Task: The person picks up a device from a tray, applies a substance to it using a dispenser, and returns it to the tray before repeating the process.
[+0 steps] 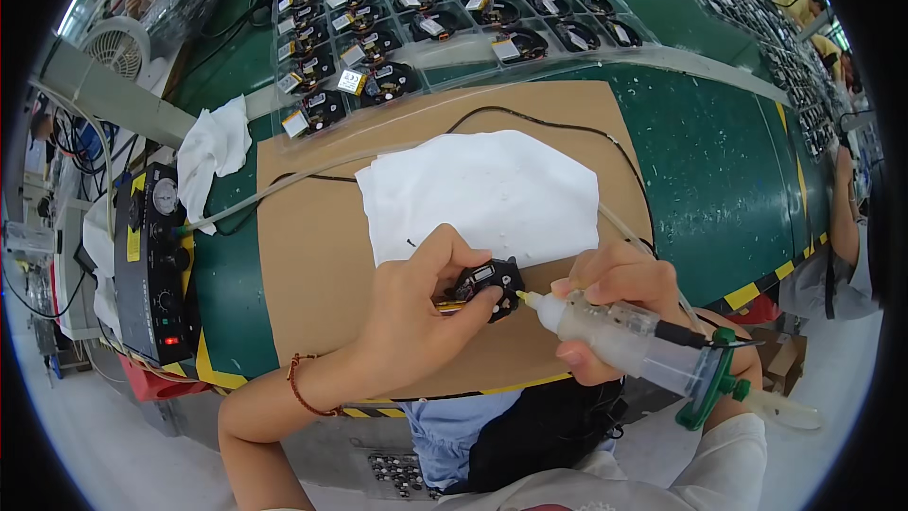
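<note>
Between the thumb and fingers of my left hand [411, 308] sits a small black electronic housing [490, 286], held up above the cardboard's near part. My right hand [624, 298] is wrapped round a clear dispensing syringe [629, 341] with a green cap [711, 377] at its back end. The syringe's yellowish tip [526, 297] points left and meets or nearly meets the housing's right edge; I cannot tell if they touch. Just beyond my hands lies a folded white cloth [482, 189] with small specks on it. Below the cloth is a brown cardboard sheet [312, 255].
Clear compartment trays [445, 57] of black units with silver parts stand at the back. A black dispenser box [151, 265] with a gauge is at left, its hose [284, 185] crossing the cardboard. A crumpled cloth [216, 147] and a fan [115, 47] are farther left. Another person's arm [845, 203] shows at right.
</note>
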The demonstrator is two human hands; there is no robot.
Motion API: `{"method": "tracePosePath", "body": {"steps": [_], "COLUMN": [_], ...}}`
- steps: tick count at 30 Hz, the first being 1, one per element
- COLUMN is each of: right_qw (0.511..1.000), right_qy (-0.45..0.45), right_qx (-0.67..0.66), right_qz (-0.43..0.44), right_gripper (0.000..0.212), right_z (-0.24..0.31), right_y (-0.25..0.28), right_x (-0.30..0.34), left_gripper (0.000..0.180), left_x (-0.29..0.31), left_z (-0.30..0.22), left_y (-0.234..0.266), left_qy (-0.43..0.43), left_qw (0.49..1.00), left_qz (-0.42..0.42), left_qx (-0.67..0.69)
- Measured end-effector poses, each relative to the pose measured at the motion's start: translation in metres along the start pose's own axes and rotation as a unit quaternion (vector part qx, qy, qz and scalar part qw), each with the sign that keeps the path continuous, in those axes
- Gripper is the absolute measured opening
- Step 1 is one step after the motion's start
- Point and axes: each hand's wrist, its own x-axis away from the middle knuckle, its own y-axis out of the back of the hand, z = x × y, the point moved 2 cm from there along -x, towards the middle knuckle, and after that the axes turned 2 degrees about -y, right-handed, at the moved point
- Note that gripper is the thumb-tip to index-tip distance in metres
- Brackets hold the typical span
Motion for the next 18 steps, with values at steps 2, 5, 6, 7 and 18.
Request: {"method": "tracePosePath", "body": {"steps": [2,5,6,7,18], "right_qw": [0.979,0.966,0.964,0.96,0.93], "right_qy": [0.144,0.158,0.14,0.152,-0.048], "right_qx": [-0.052,0.027,0.05,0.048,-0.122], "right_qz": [-0.136,-0.205,-0.221,-0.23,-0.343], "right_gripper": [0.06,0.059,0.053,0.053,0.037], "right_z": [-0.003,-0.003,0.0,0.0,-0.026], "right_y": [0.002,0.02,0.026,0.024,0.015], "right_x": [-0.003,-0.01,-0.011,-0.013,-0.016], "left_gripper": [0.027,0.027,0.027,0.027,0.059], "left_x": [0.001,0.0,-0.003,-0.003,-0.033], "left_z": [-0.001,-0.006,-0.006,-0.006,-0.039], "left_y": [0.002,0.002,0.0,0.0,0.044], "left_qy": [-0.006,0.012,0.003,-0.004,-0.053], "left_qw": [1.0,0.998,0.998,0.996,0.956], "left_qz": [-0.007,0.013,0.018,0.023,0.01], "left_qx": [0.012,0.066,0.056,0.088,0.288]}}
